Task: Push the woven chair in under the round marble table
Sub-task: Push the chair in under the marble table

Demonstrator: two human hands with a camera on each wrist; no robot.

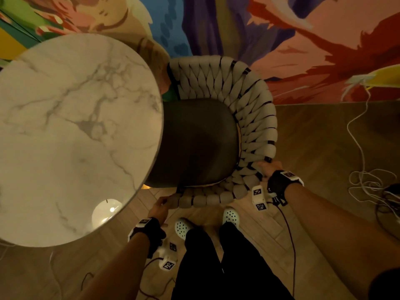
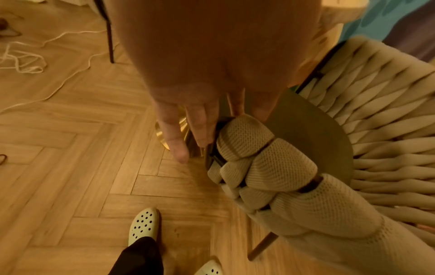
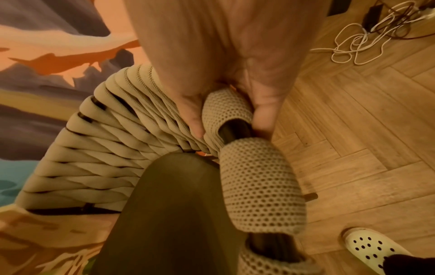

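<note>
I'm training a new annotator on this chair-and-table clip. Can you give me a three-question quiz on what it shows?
1. True or false: the dark seat of the woven chair already sits partly under the marble table.
2. The right hand grips: A) the chair's wrapped rim, B) the tabletop, C) a cable.
3. Fill in: the left hand meets the chair at the end of its ____.

Key: 1 true; 2 A; 3 armrest.

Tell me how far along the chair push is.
Partly done: the front of the dark seat already sits under the marble table. In hand: the left hand touches the chair's woven rim and the right hand grips it. Left: most of the seat is uncovered, so more pushing remains.
</note>
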